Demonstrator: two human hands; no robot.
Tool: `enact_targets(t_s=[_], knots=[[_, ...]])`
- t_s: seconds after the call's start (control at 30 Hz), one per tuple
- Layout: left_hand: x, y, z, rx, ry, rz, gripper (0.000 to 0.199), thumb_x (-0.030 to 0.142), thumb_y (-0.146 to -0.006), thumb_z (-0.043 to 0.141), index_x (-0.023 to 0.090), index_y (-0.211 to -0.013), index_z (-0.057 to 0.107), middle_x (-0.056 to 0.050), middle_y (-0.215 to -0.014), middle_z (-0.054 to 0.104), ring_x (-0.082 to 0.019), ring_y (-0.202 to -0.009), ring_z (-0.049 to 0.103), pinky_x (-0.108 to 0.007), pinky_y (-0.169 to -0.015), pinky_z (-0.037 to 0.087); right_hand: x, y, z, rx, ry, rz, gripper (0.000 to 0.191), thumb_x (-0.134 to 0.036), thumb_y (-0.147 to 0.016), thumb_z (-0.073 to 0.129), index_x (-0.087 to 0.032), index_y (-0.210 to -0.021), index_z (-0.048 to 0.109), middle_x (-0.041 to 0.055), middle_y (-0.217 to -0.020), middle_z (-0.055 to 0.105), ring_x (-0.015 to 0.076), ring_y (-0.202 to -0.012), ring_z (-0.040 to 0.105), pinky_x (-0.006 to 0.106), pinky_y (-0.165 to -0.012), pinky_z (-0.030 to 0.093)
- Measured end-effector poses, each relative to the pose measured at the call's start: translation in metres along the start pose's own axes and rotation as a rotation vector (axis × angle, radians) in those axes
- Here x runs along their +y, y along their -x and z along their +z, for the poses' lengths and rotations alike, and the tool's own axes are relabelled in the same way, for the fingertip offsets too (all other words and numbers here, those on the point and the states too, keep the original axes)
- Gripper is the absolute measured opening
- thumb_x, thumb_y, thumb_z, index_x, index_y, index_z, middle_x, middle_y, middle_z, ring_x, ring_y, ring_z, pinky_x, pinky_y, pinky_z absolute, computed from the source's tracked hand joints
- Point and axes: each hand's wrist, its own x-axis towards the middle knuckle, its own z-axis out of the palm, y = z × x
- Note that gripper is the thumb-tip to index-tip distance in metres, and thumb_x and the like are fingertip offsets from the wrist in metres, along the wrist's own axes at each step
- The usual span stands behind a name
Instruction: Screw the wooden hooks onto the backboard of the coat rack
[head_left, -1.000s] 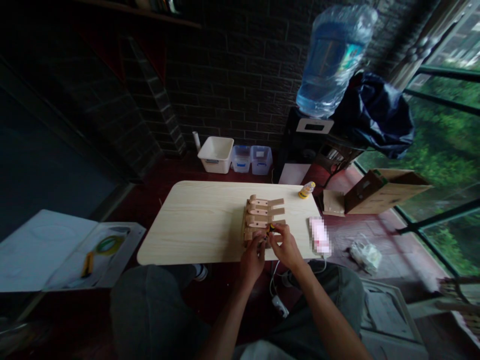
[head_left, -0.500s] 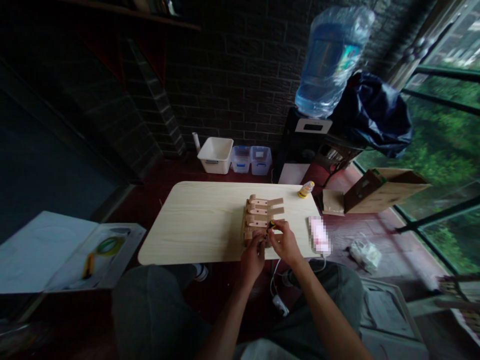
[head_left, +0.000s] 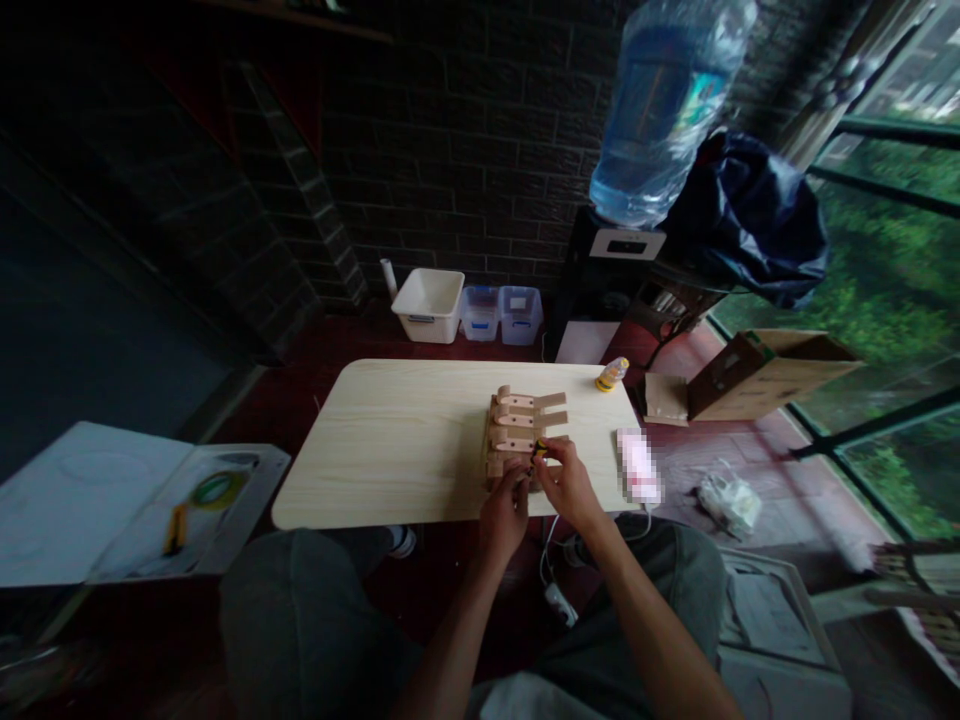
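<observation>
A brown wooden assembly [head_left: 514,418] lies on the pale table [head_left: 405,430], right of its middle. Several tan strips with dark dots cross it, and some of their ends stick out to the right. At its near end, my left hand [head_left: 505,512] has its fingers closed in a pinch against the wood; the fingertips are partly hidden. My right hand [head_left: 568,485] comes in from the right, its fingers closed around a short black-and-yellow tool [head_left: 540,449], which looks like a stubby screwdriver. The tool's tip is too small to make out, close to my left fingertips.
A small yellow-capped bottle [head_left: 612,375] and a pink blurred-out device [head_left: 638,466] with a white cable are on the table's right side. An open white case [head_left: 247,500] lies at the left. Beyond the table are plastic bins [head_left: 429,312], a water dispenser [head_left: 589,340] and a cardboard box [head_left: 757,385].
The camera view has shifted slightly. Both hands stay at the near end of the wooden assembly, with the black-and-yellow tool still in my right hand.
</observation>
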Motion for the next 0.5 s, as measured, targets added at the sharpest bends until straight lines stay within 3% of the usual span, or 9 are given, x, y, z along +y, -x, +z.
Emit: enact_targets(t_s=[0.2, 0.4, 0.5], knots=[[0.000, -0.001, 0.000, 0.007, 0.002, 0.014, 0.031, 0.029, -0.099, 0.046, 0.027, -0.128, 0.059, -0.007, -0.137, 0.062, -0.023, -0.124, 0.061, -0.040, -0.103, 0.054, -0.006, 0.000, -0.002, 0.026, -0.008, -0.021, 0.029, -0.031, -0.097, 0.057, -0.022, -0.124, 0.050, 0.0118, -0.112, 0.063, 0.0244, -0.106, 0.067, 0.043, -0.091, 0.060], [-0.002, 0.001, 0.001, 0.004, -0.015, 0.010, 0.034, 0.031, -0.099, 0.046, 0.025, -0.131, 0.057, -0.009, -0.136, 0.062, -0.023, -0.120, 0.063, -0.038, -0.094, 0.058, -0.015, -0.002, -0.006, -0.055, 0.005, -0.036, 0.028, -0.028, -0.098, 0.054, -0.023, -0.126, 0.051, 0.0111, -0.114, 0.066, 0.0232, -0.106, 0.069, 0.041, -0.092, 0.059], [-0.004, 0.002, 0.002, 0.006, -0.008, 0.014, 0.033, 0.030, -0.099, 0.046, 0.026, -0.130, 0.057, -0.008, -0.140, 0.060, -0.022, -0.124, 0.061, -0.038, -0.097, 0.057, -0.015, -0.004, -0.008, -0.068, -0.005, -0.024, 0.027, -0.028, -0.099, 0.052, -0.023, -0.126, 0.051, 0.0111, -0.114, 0.067, 0.0229, -0.105, 0.070, 0.040, -0.089, 0.059]])
